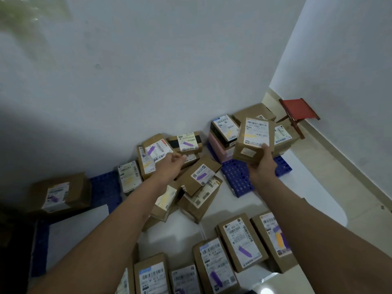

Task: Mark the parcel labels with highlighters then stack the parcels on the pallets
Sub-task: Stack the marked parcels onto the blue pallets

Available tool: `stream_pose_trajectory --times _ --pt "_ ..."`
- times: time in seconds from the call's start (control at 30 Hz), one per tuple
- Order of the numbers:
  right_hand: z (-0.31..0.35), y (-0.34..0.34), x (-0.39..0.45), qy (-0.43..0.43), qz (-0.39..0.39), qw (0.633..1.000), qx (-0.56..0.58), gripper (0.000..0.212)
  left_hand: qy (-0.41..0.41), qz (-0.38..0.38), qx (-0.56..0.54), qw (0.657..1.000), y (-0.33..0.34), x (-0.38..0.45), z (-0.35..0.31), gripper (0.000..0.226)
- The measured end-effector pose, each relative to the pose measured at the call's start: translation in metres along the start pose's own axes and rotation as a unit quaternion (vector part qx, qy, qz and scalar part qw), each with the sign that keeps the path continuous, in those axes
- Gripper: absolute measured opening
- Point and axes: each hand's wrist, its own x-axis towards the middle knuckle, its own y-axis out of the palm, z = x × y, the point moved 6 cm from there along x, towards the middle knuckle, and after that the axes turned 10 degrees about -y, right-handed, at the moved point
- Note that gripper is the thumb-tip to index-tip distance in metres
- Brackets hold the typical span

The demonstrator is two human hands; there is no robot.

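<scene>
- Brown cardboard parcel with a yellow-marked white label (253, 139) sits at about 2 o'clock in the view, held up above the blue plastic grid pallet (235, 177).
- Right hand (263, 164) grips this parcel from below, thumb curled up against its near edge.
- Left hand (172, 164) reaches out at 12 o'clock over a loose heap of brown boxes with purple-marked labels (199, 177); its fingers are loosely curled and hold nothing.
- More labelled boxes (239, 242) lie on the floor at 5 o'clock.
- Red folding stool (297, 112) stands in the corner.

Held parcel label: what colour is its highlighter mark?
Yellow, on the parcel in the right hand; head view.
</scene>
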Motion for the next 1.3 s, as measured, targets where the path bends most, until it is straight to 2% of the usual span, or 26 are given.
stream_pose_trajectory --times 0.23,0.33,0.5,0.63,0.7,0.77,0.83,0.87,1.03,1.3 --pt "0.027 0.035 0.074 0.017 -0.022 0.999 -0.019 0.057 -0.001 0.012 0.019 1.0 0.034 0.04 -0.048 0.033" --pt "0.035 0.053 0.101 0.012 -0.012 1.0 -0.009 0.062 -0.002 0.014 0.025 1.0 0.047 0.053 -0.064 0.039" --pt "0.044 0.084 0.145 0.004 0.003 1.0 -0.016 0.074 -0.01 0.017 0.015 1.0 0.067 0.07 -0.081 0.035" --pt "0.036 0.098 0.157 0.019 0.065 0.991 -0.112 0.063 -0.011 0.016 0.018 1.0 0.077 0.078 -0.084 0.039" --pt "0.023 0.099 0.167 0.057 0.053 0.995 -0.059 0.051 -0.013 0.012 0.022 1.0 0.079 0.08 -0.083 0.042" --pt "0.017 0.098 0.17 0.07 0.059 0.994 -0.058 0.049 -0.017 0.008 0.025 1.0 0.08 0.083 -0.083 0.043" --pt "0.022 0.096 0.164 0.027 0.095 0.984 -0.148 0.055 -0.018 0.005 0.029 0.999 0.08 0.083 -0.083 0.043" --pt "0.021 0.096 0.164 0.025 0.096 0.983 -0.158 0.059 -0.018 0.005 0.03 0.999 0.079 0.083 -0.083 0.043" --pt "0.017 0.09 0.166 0.062 0.112 0.981 -0.147 0.064 -0.019 0.011 0.022 1.0 0.079 0.079 -0.08 0.04" --pt "0.01 0.077 0.107 0.059 0.111 0.976 -0.18 0.056 -0.015 0.032 0.011 0.999 0.067 0.055 -0.056 0.026"
